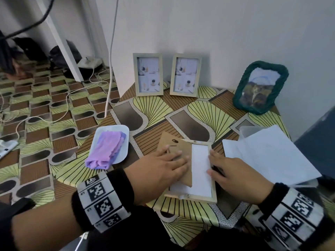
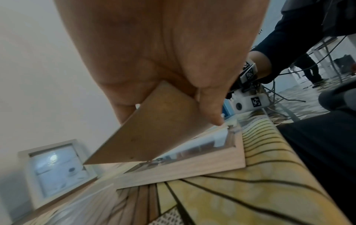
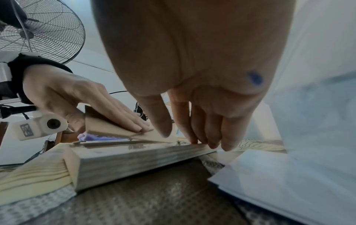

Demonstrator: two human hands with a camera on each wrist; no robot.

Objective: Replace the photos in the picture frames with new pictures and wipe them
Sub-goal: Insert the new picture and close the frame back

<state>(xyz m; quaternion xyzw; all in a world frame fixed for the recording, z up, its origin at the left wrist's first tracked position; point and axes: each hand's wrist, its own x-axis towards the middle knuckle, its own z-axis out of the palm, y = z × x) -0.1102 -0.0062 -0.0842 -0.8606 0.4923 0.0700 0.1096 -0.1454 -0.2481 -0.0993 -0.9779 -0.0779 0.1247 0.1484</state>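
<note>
From right wrist, backing board point(image 3: 100, 127) tilted, frame point(image 3: 134, 161) beneath

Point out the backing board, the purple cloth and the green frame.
backing board point(image 1: 167, 138), head view, bare upper corner.
purple cloth point(image 1: 107, 151), head view, middle of folds.
green frame point(image 1: 266, 64), head view, top border.

loose cables point(image 1: 107, 98) trail over patterned floor point(image 1: 36, 134) beside white walls point(image 1: 235, 24).
</note>
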